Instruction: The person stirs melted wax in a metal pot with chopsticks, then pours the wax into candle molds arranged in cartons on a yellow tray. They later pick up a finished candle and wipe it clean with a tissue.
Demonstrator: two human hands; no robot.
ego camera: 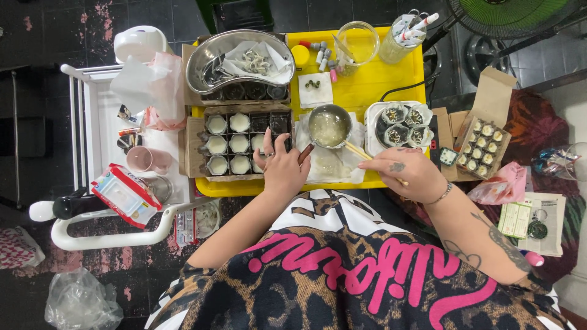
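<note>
Hands: left [282, 166] gripping pot handle [305, 153]; right [408, 173] pinching chopsticks [361, 153].

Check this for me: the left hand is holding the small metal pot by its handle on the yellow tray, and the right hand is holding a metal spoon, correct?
Not quite. The head view shows the right hand holding wooden chopsticks, not a metal spoon. The rest stands: the left hand holds the small metal pot by its handle on the yellow tray.

I saw a dark tiled floor [55, 36] with worn pink patches, a white trolley [92, 122] left, a green fan [513, 15] far right.
</note>
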